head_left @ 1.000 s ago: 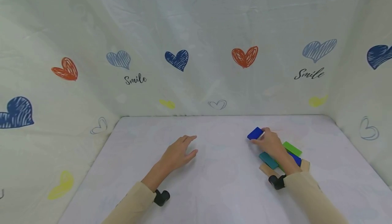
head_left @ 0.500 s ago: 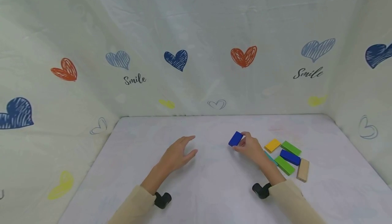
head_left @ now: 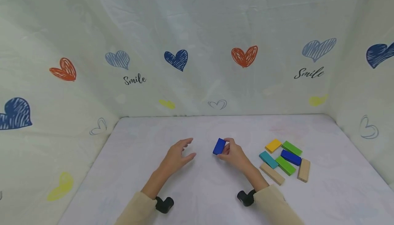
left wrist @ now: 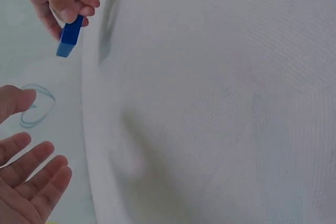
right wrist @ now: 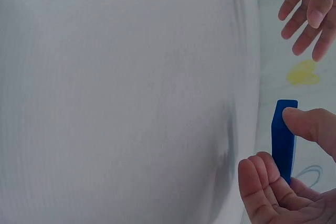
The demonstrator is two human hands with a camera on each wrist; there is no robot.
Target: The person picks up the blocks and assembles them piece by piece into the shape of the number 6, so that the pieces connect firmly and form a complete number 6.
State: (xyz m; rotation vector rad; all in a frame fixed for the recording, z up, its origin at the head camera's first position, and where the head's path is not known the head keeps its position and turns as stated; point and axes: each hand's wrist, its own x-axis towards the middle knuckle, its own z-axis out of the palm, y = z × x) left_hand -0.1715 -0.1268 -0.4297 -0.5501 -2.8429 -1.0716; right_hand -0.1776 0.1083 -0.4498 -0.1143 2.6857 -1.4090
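My right hand [head_left: 236, 155] pinches a blue wooden block [head_left: 219, 146] between thumb and fingers, above the middle of the table. In the right wrist view the same blue block [right wrist: 284, 142] stands lengthwise, with the thumb on one face and fingertips around its lower end. To the left, my left hand [head_left: 173, 158] hovers with fingers spread and nothing in them; a gap separates it from the block. The left wrist view shows its fingers [left wrist: 39, 169] relaxed and the blue block [left wrist: 70, 38] in the other hand.
At the table's right lie several blocks: a yellow block [head_left: 273, 145], two green ones, a second blue block [head_left: 290, 157], a teal block [head_left: 268, 159] and plain wooden blocks, one [head_left: 272, 173] nearest the front. A white cloth wall with printed hearts rises behind the table [head_left: 197, 197].
My right hand has carried the blue block leftward from the block group to mid-table, turning it more upright. The blocks behind it have come into view. My left hand has barely moved.
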